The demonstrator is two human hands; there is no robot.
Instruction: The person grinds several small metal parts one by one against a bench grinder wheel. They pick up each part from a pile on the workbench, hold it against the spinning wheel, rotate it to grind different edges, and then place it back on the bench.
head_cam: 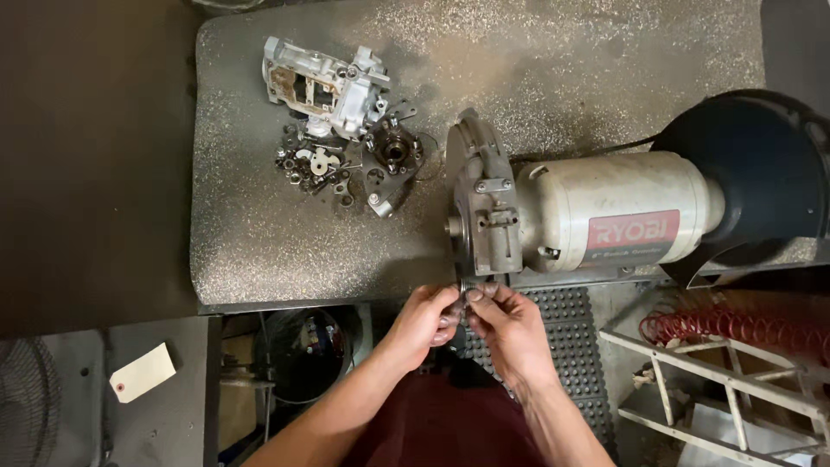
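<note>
My left hand and my right hand meet just below the front edge of the grey speckled bench top. Their fingertips pinch a small metal part held against the lower edge of the grey wheel guard of a bench grinder. The small part is mostly hidden by my fingers. The grinder lies across the bench with a cream motor body, a red label and a dark guard at its right end.
A disassembled silver metal housing sits at the bench's back left, with several loose nuts, washers and small parts in front of it. Below are a black perforated floor mat, a red coiled hose in a metal frame, and a paper tag.
</note>
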